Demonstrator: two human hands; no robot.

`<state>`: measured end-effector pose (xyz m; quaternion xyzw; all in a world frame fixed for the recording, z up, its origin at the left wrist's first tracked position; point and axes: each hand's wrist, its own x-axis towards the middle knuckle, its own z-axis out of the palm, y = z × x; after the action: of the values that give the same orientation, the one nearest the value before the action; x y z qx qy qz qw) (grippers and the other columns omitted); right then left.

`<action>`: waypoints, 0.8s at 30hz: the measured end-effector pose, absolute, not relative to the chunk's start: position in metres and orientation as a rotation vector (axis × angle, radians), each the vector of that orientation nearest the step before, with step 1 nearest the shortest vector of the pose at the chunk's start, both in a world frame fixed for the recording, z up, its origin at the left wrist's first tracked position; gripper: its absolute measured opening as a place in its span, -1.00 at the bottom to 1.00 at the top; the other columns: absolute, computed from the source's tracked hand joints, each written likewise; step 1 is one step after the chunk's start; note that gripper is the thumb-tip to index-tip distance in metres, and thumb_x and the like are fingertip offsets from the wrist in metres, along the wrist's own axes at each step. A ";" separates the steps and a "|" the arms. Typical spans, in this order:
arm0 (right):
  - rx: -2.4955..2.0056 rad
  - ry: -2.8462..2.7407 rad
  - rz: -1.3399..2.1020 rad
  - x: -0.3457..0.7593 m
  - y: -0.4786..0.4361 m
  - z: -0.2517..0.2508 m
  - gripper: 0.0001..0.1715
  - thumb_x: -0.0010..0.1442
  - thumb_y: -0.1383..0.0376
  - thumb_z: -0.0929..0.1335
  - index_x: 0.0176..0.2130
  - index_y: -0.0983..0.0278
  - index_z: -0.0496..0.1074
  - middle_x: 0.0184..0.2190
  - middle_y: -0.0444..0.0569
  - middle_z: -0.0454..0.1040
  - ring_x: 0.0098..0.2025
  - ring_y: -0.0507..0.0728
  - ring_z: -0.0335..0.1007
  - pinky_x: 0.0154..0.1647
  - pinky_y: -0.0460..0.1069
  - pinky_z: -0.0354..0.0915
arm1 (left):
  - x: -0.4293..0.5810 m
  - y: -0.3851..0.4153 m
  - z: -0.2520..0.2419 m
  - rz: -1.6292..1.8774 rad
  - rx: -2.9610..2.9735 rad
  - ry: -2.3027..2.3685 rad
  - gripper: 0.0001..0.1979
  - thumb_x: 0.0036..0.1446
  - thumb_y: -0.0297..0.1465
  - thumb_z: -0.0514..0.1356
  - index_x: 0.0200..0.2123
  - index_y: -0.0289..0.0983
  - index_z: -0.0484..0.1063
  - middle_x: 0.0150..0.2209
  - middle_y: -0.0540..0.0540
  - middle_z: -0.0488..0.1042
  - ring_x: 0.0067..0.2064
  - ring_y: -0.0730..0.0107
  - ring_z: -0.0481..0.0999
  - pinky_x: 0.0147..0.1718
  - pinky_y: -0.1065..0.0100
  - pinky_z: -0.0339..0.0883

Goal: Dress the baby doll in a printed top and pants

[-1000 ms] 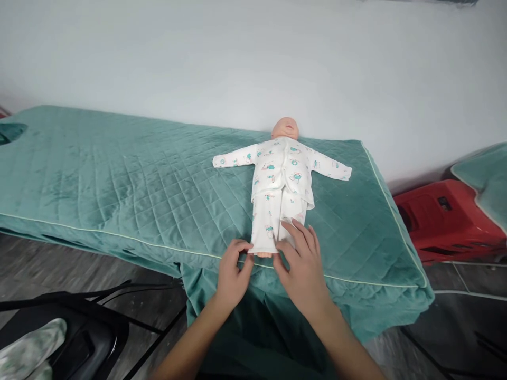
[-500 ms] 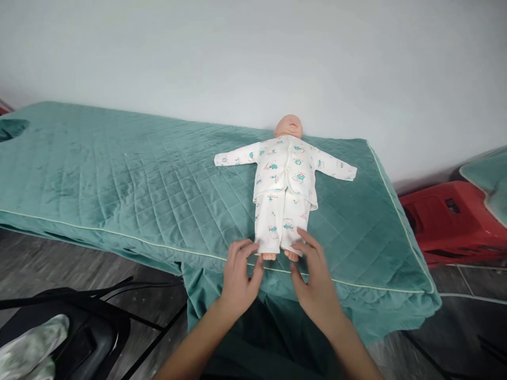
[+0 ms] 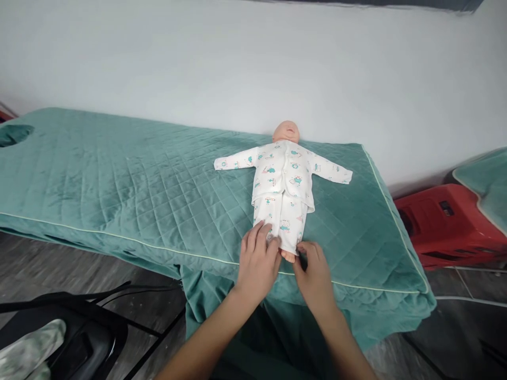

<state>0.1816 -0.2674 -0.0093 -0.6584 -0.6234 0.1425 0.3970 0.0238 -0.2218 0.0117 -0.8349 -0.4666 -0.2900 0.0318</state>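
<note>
A baby doll (image 3: 285,132) lies on its back, arms spread, in a white printed pajama top (image 3: 283,169) and matching trousers (image 3: 291,224). My left hand (image 3: 257,261) rests over the trouser leg on the left, fingers extended and slightly bent on the cloth. It hides that leg's cuff and foot. At the other leg, my right hand (image 3: 315,272) pinches the outer edge of the trouser cuff between thumb and fingers. One bare doll foot (image 3: 288,256) pokes out between my hands.
A green quilted cover (image 3: 178,190) lies over the long bed against a white wall (image 3: 237,63). Beyond its right end is a red plastic chair (image 3: 451,224). At lower left stands a black seat (image 3: 103,327) with a pale patterned cloth (image 3: 35,345) on it.
My left hand has moved up and right onto the trouser leg, covering the foot there. My right hand has closed on the other cuff. The view has tilted slightly upward.
</note>
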 end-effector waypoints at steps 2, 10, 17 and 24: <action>-1.656 -1.586 0.364 0.183 -0.266 -0.010 -0.83 0.30 0.41 0.32 -0.08 0.22 0.36 -0.18 -0.02 0.43 -0.10 0.21 0.35 -0.10 0.14 0.33 | 0.025 -0.220 0.012 -0.895 -2.565 -1.417 -0.88 0.26 -0.42 0.22 -0.14 -0.30 0.46 0.17 -0.29 0.43 0.29 -0.09 0.30 0.14 -0.03 0.31; -1.577 -1.502 0.526 0.184 -0.272 0.006 -0.92 0.34 0.37 0.30 -0.23 0.21 0.37 -0.30 -0.12 0.37 -0.27 0.08 0.32 -0.24 -0.01 0.25 | 0.025 -0.218 0.009 -0.981 -2.564 -1.367 -0.86 0.22 -0.46 0.24 -0.13 -0.31 0.48 0.14 -0.29 0.47 0.28 -0.08 0.32 0.14 -0.06 0.31; -1.536 -1.501 0.498 0.189 -0.279 0.014 -0.92 0.35 0.39 0.29 -0.20 0.19 0.35 -0.28 -0.14 0.37 -0.24 0.07 0.34 -0.20 -0.03 0.25 | 0.023 -0.218 0.013 -1.321 -2.621 -1.307 -0.82 0.17 -0.55 0.23 -0.14 -0.27 0.44 0.11 -0.21 0.49 0.26 0.00 0.35 0.16 -0.04 0.33; -1.545 -1.512 0.497 0.190 -0.288 0.001 -0.91 0.37 0.37 0.30 -0.14 0.18 0.36 -0.19 -0.11 0.41 -0.14 0.08 0.38 -0.12 -0.02 0.30 | 0.022 -0.225 0.013 -1.498 -2.618 -1.148 -0.76 0.12 -0.59 0.25 -0.13 -0.29 0.42 0.07 -0.22 0.50 0.23 0.02 0.37 0.18 -0.08 0.34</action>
<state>0.1902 -0.2881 0.0009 -0.6235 -0.6104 0.2005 0.4454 0.0218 -0.2249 0.0133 -0.8104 -0.3555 -0.4637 -0.0428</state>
